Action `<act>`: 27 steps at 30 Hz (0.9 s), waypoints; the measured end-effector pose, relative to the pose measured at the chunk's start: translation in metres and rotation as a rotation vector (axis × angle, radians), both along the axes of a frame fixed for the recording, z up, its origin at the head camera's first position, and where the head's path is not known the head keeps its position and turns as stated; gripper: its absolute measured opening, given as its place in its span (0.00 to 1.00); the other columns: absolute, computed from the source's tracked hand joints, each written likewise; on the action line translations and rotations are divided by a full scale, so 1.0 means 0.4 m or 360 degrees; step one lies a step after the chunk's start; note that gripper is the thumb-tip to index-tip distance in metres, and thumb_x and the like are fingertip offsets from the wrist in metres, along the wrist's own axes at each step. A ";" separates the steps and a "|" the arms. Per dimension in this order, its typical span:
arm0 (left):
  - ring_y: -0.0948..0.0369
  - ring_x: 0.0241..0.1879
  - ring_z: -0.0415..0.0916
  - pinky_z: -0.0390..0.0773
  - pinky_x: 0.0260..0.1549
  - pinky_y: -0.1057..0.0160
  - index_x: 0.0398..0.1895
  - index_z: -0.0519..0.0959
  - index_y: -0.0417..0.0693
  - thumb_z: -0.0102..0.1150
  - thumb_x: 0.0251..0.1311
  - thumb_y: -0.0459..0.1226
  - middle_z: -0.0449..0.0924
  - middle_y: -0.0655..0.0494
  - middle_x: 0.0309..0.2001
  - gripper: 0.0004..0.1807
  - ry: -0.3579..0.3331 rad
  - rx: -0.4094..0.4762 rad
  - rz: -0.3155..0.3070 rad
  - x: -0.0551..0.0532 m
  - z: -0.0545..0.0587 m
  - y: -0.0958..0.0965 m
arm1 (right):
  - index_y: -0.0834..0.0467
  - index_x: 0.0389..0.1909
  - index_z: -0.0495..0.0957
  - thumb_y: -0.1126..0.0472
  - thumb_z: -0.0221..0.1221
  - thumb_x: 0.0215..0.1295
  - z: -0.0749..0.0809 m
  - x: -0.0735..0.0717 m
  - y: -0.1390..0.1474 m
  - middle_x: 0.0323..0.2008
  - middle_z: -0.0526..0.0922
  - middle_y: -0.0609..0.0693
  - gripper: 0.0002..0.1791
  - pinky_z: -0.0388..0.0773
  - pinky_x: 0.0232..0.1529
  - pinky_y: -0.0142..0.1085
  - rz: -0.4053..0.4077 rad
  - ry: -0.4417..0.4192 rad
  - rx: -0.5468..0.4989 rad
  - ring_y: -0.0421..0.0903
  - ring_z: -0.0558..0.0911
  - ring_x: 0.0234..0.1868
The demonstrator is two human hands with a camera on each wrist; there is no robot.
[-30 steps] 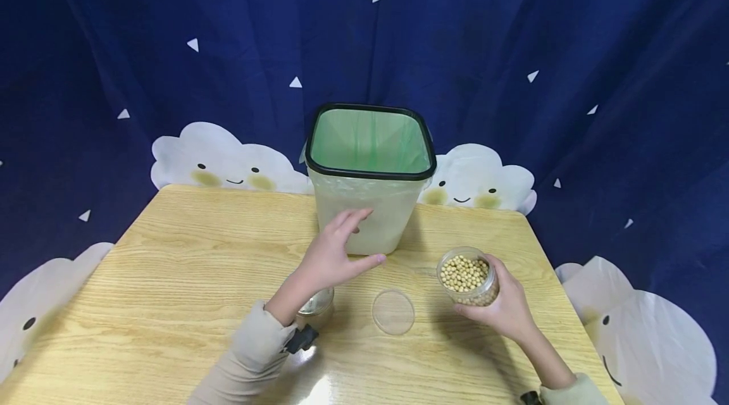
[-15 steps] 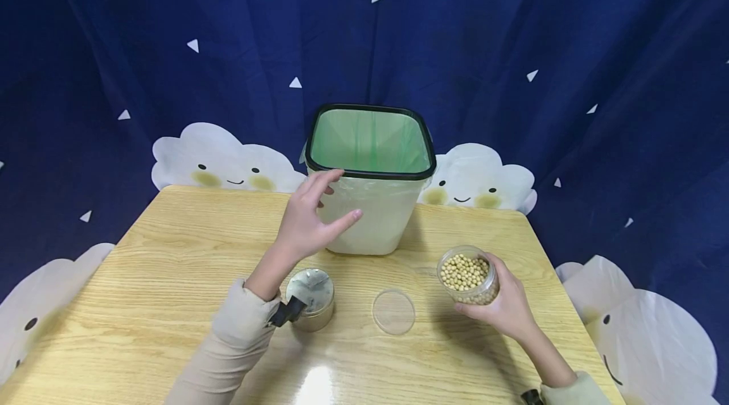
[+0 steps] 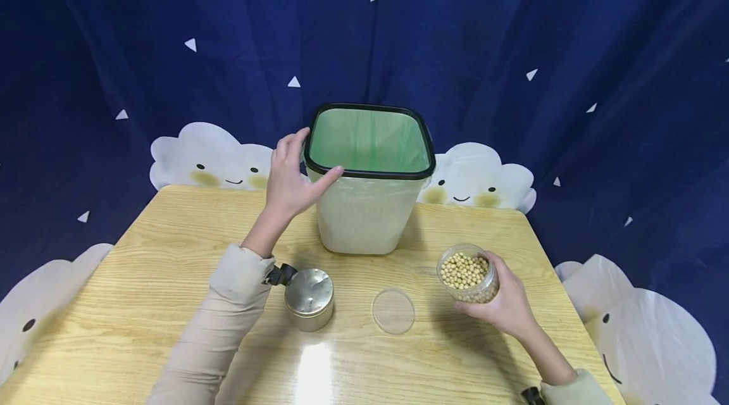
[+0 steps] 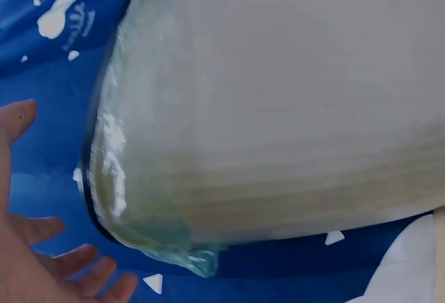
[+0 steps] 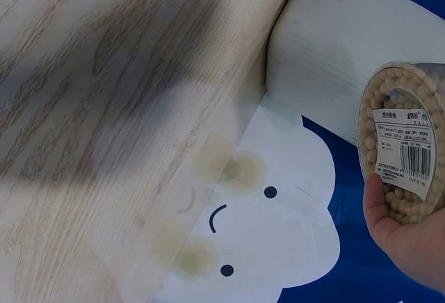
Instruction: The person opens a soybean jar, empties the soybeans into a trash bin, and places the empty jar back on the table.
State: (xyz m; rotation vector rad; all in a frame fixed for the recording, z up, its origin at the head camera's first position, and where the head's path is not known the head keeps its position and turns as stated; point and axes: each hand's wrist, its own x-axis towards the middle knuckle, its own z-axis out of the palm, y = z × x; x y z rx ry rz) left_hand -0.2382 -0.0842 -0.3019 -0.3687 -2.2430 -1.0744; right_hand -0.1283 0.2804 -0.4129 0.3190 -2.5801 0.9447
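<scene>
My right hand (image 3: 504, 300) grips a clear jar (image 3: 483, 293) filled with pale round soybeans (image 3: 462, 271); its mouth is uncovered and tilts toward the left. On the jar's base, the right wrist view shows a printed label (image 5: 407, 151) with a barcode. Fingers spread and holding nothing, my left hand (image 3: 289, 180) is raised at the near left corner of a whitish bin (image 3: 364, 215). This bin has a black rim (image 3: 370, 174) and a green bag liner (image 3: 370, 139). In the left wrist view, the left fingers (image 4: 76, 261) are close beside the rim.
A round clear lid (image 3: 393, 311) lies flat on the wooden table (image 3: 199, 253) between the hands. Left of it, near my left wrist, stands a silver-topped canister (image 3: 309, 297). A dark blue curtain (image 3: 239, 44) with cloud prints hangs behind the table.
My left hand has moved up and left, from in front of the bin to its left rim corner, uncovering the canister. The right hand and jar have stayed nearly still.
</scene>
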 end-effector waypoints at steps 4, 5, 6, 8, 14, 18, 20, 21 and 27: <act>0.47 0.62 0.54 0.59 0.57 0.46 0.69 0.54 0.48 0.61 0.44 0.57 0.56 0.42 0.64 0.49 -0.0301 -0.0034 -0.0022 -0.025 0.002 -0.011 | 0.66 0.56 0.64 0.58 0.77 0.22 0.009 0.000 -0.003 0.46 0.74 0.65 0.52 0.71 0.40 0.54 0.0012 -0.0008 -0.0006 0.60 0.75 0.44; 0.47 0.63 0.53 0.58 0.58 0.46 0.69 0.52 0.48 0.60 0.45 0.58 0.55 0.42 0.65 0.50 -0.0365 -0.0048 -0.0034 -0.031 0.002 -0.013 | 0.66 0.56 0.64 0.57 0.77 0.22 0.013 -0.001 -0.004 0.46 0.74 0.65 0.52 0.71 0.40 0.54 0.0014 -0.0009 -0.0005 0.61 0.75 0.44; 0.47 0.63 0.53 0.58 0.58 0.46 0.70 0.50 0.48 0.60 0.45 0.59 0.54 0.42 0.65 0.51 -0.0420 -0.0062 -0.0049 -0.037 0.002 -0.015 | 0.66 0.56 0.64 0.58 0.77 0.22 0.017 -0.002 -0.005 0.46 0.74 0.65 0.52 0.71 0.40 0.54 0.0020 -0.0006 -0.0007 0.61 0.75 0.44; 0.46 0.64 0.53 0.57 0.58 0.46 0.70 0.49 0.46 0.59 0.46 0.59 0.53 0.41 0.66 0.52 -0.0505 -0.0077 -0.0081 -0.046 0.001 -0.017 | 0.67 0.56 0.64 0.58 0.76 0.22 0.026 -0.006 -0.006 0.46 0.74 0.65 0.52 0.71 0.40 0.54 0.0027 0.0003 -0.0011 0.61 0.75 0.44; 0.46 0.63 0.54 0.59 0.58 0.47 0.69 0.50 0.44 0.62 0.46 0.56 0.55 0.40 0.65 0.51 -0.0610 -0.0026 -0.0126 -0.061 -0.011 -0.015 | 0.66 0.57 0.63 0.60 0.76 0.24 0.059 -0.025 -0.006 0.47 0.74 0.66 0.51 0.70 0.41 0.54 0.0022 0.0032 -0.0032 0.62 0.74 0.45; 0.48 0.63 0.54 0.58 0.59 0.49 0.68 0.51 0.44 0.63 0.45 0.55 0.56 0.41 0.65 0.51 -0.0601 0.0036 -0.0130 -0.065 -0.021 -0.013 | 0.65 0.58 0.63 0.62 0.76 0.25 0.090 -0.043 -0.006 0.48 0.73 0.65 0.51 0.69 0.42 0.52 0.0032 0.0050 -0.0057 0.61 0.73 0.47; 0.48 0.63 0.54 0.58 0.59 0.49 0.68 0.52 0.44 0.63 0.45 0.55 0.56 0.42 0.65 0.51 -0.0596 0.0061 -0.0132 -0.065 -0.023 -0.012 | 0.64 0.58 0.63 0.63 0.75 0.25 0.110 -0.053 -0.006 0.48 0.73 0.64 0.51 0.68 0.44 0.47 0.0044 0.0078 -0.0076 0.59 0.73 0.47; 0.48 0.64 0.54 0.58 0.59 0.49 0.68 0.52 0.44 0.63 0.45 0.55 0.55 0.42 0.65 0.51 -0.0597 0.0069 -0.0133 -0.066 -0.024 -0.012 | 0.63 0.59 0.63 0.63 0.75 0.24 0.119 -0.058 -0.007 0.49 0.73 0.63 0.51 0.67 0.44 0.42 0.0050 0.0096 -0.0085 0.58 0.72 0.48; 0.50 0.64 0.53 0.57 0.60 0.51 0.68 0.52 0.44 0.64 0.44 0.53 0.55 0.43 0.66 0.50 -0.0593 0.0105 -0.0155 -0.073 -0.026 -0.013 | 0.63 0.58 0.65 0.65 0.75 0.24 0.182 -0.088 -0.011 0.50 0.73 0.62 0.50 0.60 0.44 0.24 0.0095 0.0174 -0.0120 0.55 0.71 0.49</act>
